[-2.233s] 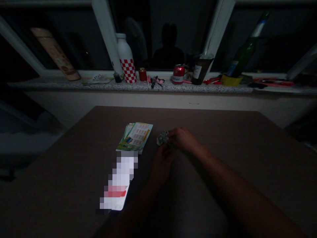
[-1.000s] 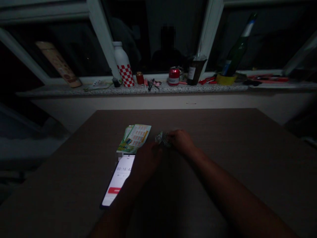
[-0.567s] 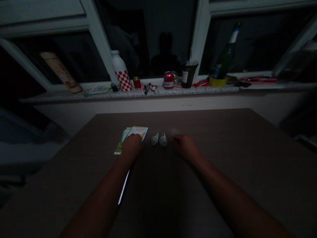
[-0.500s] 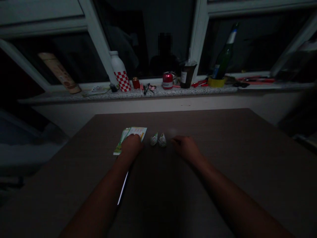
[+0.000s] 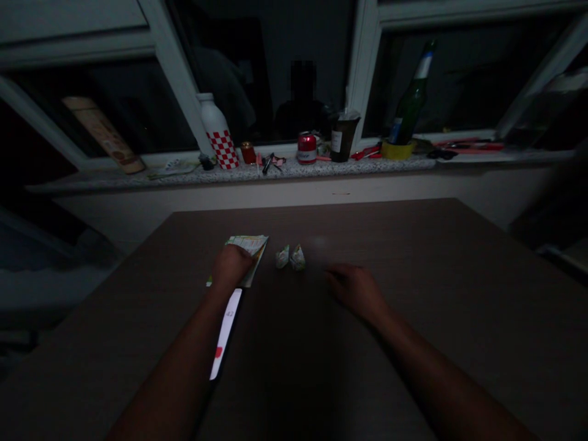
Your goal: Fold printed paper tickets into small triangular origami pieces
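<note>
My left hand (image 5: 233, 264) is over a small stack of printed paper leaflets (image 5: 245, 242), white with green and yellow print. Its thumb and fingers pinch the top leaflet, whose right edge is raised. Two crumpled paper balls (image 5: 282, 257), printed in white and green, lie side by side just right of the stack. To the right of them my right hand (image 5: 356, 288) hovers low over the table, its fingers loosely bent and apart, holding nothing. Partly behind my left forearm lies a phone (image 5: 226, 334) with a lit screen.
The brown table (image 5: 413, 245) stands against a wall below a window. On the granite sill (image 5: 184, 180) are a checkered bottle (image 5: 220, 138), a red can (image 5: 307, 149), a dark cup (image 5: 343, 139), a green bottle (image 5: 411, 104), yellow tape (image 5: 397, 150) and a leaning cylinder (image 5: 103, 135).
My left hand has shifted slightly left, and the leaflet under it has turned and lifted at its right edge. More of the phone's screen shows. My right hand has moved slightly right and nearer.
</note>
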`<state>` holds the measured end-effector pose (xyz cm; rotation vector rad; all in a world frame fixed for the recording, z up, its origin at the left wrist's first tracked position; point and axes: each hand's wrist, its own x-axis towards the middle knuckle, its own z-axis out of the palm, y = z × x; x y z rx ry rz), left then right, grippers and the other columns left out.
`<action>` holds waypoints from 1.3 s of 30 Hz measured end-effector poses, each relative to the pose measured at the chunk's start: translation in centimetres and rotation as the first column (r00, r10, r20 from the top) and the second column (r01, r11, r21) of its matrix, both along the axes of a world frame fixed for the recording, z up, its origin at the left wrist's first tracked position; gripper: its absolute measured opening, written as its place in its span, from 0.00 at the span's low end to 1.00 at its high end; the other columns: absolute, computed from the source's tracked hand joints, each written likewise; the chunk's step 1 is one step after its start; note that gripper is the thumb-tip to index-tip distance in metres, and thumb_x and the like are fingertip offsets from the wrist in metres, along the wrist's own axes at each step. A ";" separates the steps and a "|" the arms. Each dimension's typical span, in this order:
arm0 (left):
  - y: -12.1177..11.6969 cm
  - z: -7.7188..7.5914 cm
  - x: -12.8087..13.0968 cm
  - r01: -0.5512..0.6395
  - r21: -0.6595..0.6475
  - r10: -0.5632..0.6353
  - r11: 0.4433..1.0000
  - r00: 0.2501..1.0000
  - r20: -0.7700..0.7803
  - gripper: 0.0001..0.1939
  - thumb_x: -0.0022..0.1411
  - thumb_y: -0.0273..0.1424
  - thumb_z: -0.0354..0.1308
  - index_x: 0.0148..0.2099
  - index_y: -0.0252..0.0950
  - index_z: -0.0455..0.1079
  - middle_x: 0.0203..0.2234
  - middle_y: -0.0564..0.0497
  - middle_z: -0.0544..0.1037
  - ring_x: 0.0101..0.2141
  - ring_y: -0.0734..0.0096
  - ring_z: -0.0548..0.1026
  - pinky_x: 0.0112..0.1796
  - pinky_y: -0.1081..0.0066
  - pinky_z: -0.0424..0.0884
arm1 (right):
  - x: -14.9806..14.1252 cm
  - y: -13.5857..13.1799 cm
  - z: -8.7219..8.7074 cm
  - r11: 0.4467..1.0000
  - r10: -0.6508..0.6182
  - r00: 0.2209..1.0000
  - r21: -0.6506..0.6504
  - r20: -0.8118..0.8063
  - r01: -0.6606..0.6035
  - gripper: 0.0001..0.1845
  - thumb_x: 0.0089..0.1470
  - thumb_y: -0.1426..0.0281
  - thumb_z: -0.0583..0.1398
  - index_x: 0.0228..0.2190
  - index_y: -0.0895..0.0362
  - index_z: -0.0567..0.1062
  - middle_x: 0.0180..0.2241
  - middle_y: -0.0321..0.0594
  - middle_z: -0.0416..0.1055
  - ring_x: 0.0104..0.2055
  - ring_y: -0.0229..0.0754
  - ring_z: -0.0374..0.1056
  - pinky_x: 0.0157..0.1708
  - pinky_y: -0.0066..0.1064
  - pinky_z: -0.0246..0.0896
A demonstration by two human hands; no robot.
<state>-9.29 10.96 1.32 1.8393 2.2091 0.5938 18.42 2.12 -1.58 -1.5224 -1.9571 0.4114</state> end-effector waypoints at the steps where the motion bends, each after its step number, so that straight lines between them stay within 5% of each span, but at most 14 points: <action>1: -0.1 0.2 -0.2 -0.013 0.013 0.012 1.000 1.000 0.026 0.10 0.49 0.35 0.67 0.29 0.32 0.76 0.26 0.45 0.79 0.29 0.61 0.77 0.28 0.71 0.68 | 0.0 -0.1 0.0 1.000 0.008 1.000 0.010 -0.010 -0.008 0.13 0.58 0.67 0.56 0.38 0.56 0.80 0.34 0.45 0.80 0.34 0.48 0.76 0.34 0.34 0.67; 5: -1.3 1.3 -0.4 -0.087 0.148 0.071 0.985 0.991 0.115 0.11 0.50 0.38 0.63 0.27 0.33 0.76 0.21 0.48 0.79 0.24 0.63 0.77 0.23 0.72 0.64 | -0.3 -0.9 -0.2 0.997 0.059 0.997 0.057 -0.057 -0.056 0.12 0.58 0.69 0.56 0.36 0.56 0.79 0.33 0.44 0.79 0.33 0.46 0.75 0.34 0.34 0.67; 10: -5.0 3.1 1.9 -0.068 0.410 -0.010 0.909 0.982 0.187 0.10 0.56 0.37 0.57 0.34 0.35 0.73 0.36 0.48 0.80 0.33 0.66 0.78 0.34 0.71 0.71 | -1.1 -2.6 0.0 0.981 0.144 0.983 0.144 -0.114 -0.127 0.10 0.57 0.69 0.58 0.38 0.55 0.78 0.36 0.42 0.79 0.37 0.44 0.75 0.39 0.35 0.69; 13: -7.7 3.7 4.2 0.066 0.447 -0.181 0.892 0.959 0.220 0.09 0.54 0.36 0.59 0.27 0.37 0.69 0.38 0.51 0.80 0.33 0.69 0.78 0.35 0.73 0.72 | -1.3 -3.4 0.6 0.966 0.172 0.976 0.217 -0.136 -0.140 0.15 0.56 0.67 0.59 0.46 0.53 0.74 0.45 0.44 0.76 0.47 0.46 0.71 0.49 0.39 0.66; 16: -9.9 3.9 6.4 0.385 0.394 -0.518 0.834 0.792 0.323 0.08 0.54 0.33 0.61 0.26 0.37 0.68 0.37 0.50 0.80 0.35 0.67 0.78 0.38 0.71 0.72 | -1.1 -3.9 1.2 0.949 0.216 0.963 0.269 -0.164 -0.167 0.32 0.50 0.65 0.64 0.56 0.53 0.63 0.56 0.47 0.65 0.58 0.48 0.62 0.57 0.42 0.59; 19: -11.0 3.6 8.2 0.593 0.231 -0.629 0.771 0.655 0.418 0.06 0.54 0.31 0.62 0.27 0.36 0.69 0.35 0.51 0.80 0.34 0.68 0.77 0.35 0.72 0.72 | -0.6 -4.4 1.3 0.950 0.244 0.939 0.252 -0.242 -0.182 0.41 0.46 0.66 0.67 0.59 0.52 0.58 0.59 0.49 0.62 0.60 0.51 0.59 0.57 0.46 0.59; 24: -10.6 2.9 10.0 0.664 0.120 -0.595 0.738 0.556 0.580 0.05 0.55 0.32 0.62 0.30 0.36 0.72 0.25 0.54 0.77 0.29 0.72 0.75 0.30 0.74 0.69 | -0.4 -4.7 0.3 0.978 0.200 0.815 0.065 -0.543 -0.197 0.30 0.48 0.68 0.66 0.53 0.51 0.66 0.49 0.44 0.73 0.49 0.47 0.70 0.49 0.42 0.66; 27: -9.8 2.0 10.1 0.562 0.141 -0.486 0.815 0.531 0.694 0.08 0.53 0.33 0.64 0.36 0.37 0.72 0.30 0.53 0.78 0.31 0.70 0.76 0.32 0.74 0.70 | -0.4 -4.3 -0.5 0.964 0.108 0.597 -0.063 -0.795 -0.258 0.23 0.50 0.68 0.65 0.49 0.51 0.69 0.44 0.41 0.76 0.44 0.44 0.74 0.43 0.37 0.70; 30: -9.3 0.5 9.9 0.336 0.187 -0.364 0.923 0.611 0.703 0.14 0.49 0.35 0.67 0.37 0.37 0.70 0.28 0.53 0.76 0.29 0.70 0.75 0.30 0.73 0.69 | -0.2 -3.7 -1.0 0.942 -0.038 0.402 -0.168 -0.915 -0.292 0.22 0.49 0.67 0.66 0.46 0.52 0.69 0.42 0.39 0.78 0.40 0.42 0.76 0.38 0.34 0.71; 35: -9.4 -1.9 10.1 0.416 0.015 -0.223 0.909 0.456 0.862 0.14 0.47 0.34 0.67 0.36 0.35 0.72 0.32 0.48 0.79 0.33 0.64 0.77 0.34 0.69 0.71 | 0.1 -3.3 -1.2 0.919 -0.129 0.346 -0.243 -0.929 -0.310 0.19 0.45 0.65 0.68 0.41 0.54 0.73 0.38 0.39 0.79 0.35 0.42 0.76 0.36 0.34 0.71; 39: -10.0 -2.8 10.4 0.403 -0.059 -0.134 0.913 0.435 0.890 0.12 0.49 0.37 0.65 0.34 0.34 0.75 0.26 0.49 0.78 0.26 0.68 0.74 0.27 0.71 0.68 | -0.1 -3.5 -1.4 0.904 -0.167 0.326 -0.277 -0.930 -0.326 0.20 0.44 0.67 0.69 0.41 0.54 0.73 0.36 0.38 0.80 0.34 0.41 0.77 0.35 0.32 0.71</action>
